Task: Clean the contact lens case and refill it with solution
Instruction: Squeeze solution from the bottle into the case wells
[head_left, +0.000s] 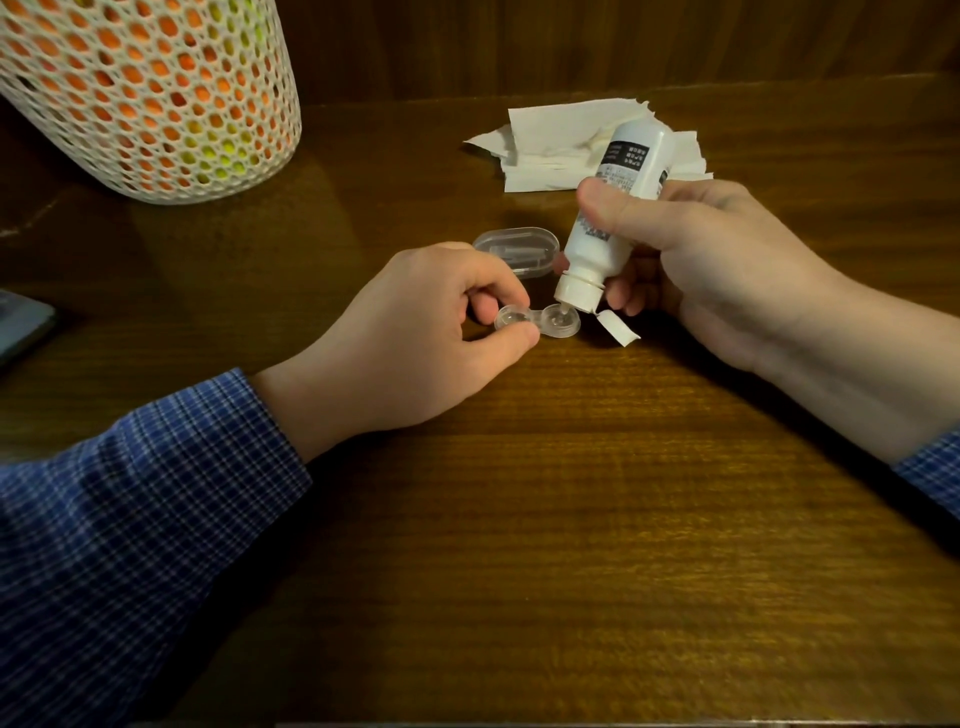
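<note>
A clear two-well contact lens case (540, 323) lies on the wooden table (519, 519) with both wells uncovered. My left hand (415, 343) pinches its left well between thumb and forefinger. My right hand (717, 260) grips a white solution bottle (608, 218), tipped nozzle-down. The nozzle sits just over the right well. The bottle's flip cap (618, 328) hangs open below my fingers.
A clear plastic oval lid or box (519, 249) lies behind the case. Crumpled white tissues (561, 145) sit at the back. A white mesh-covered orange container (150, 93) stands at the back left. A dark flat object (21, 322) is at the left edge.
</note>
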